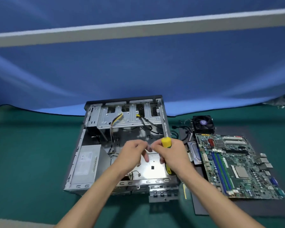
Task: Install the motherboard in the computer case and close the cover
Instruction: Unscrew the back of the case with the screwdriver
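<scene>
Open case [95, 163] at frame centre, motherboard [237, 165] laid out lower right, yellow screwdriver [166, 142] gripped by right hand [171, 155] — something small, unidentifiable, pinched by left hand [132, 155].

The person's left hand [132, 154] and right hand [169, 153] are covering the middle of the open grey metal computer case [89, 145] floor; whatever small item they are pinching between them is blurring. The yellow-handled screwdriver [166, 142] is hiding its middle inside the right fist
</scene>
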